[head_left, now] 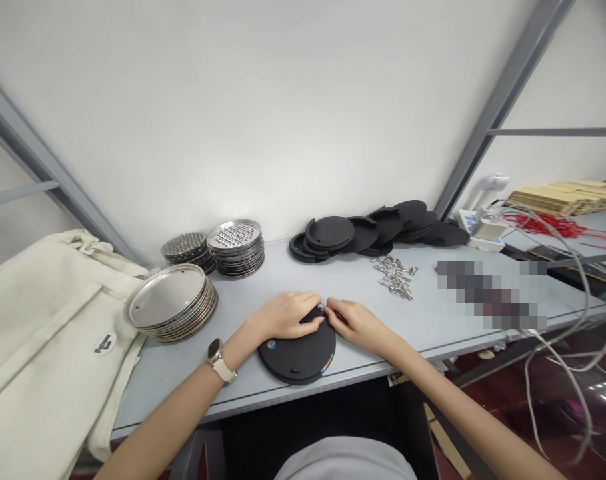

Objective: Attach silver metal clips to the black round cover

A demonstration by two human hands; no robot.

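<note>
A black round case [297, 357] lies flat near the table's front edge, with a colored edge showing at its right side and a small round sticker at its left. My left hand [295, 315] grips its upper part, thumb across the top. At the upper right rim my right hand [350, 323] pinches a small metal clip [321, 308], partly hidden by the fingers. Several similar clips lie in a loose pile [395, 277] to the right. Behind them, black round cases [330, 232] overlap in a row against the wall.
To the left stand a stack of plain metal discs [165, 297] and stacks of perforated metal discs [235, 237]. A cream canvas bag [57, 347] covers the left end. At right are a blurred-out object [493, 293], a white cable [563, 373], red cords [547, 225] and wooden slats [565, 197].
</note>
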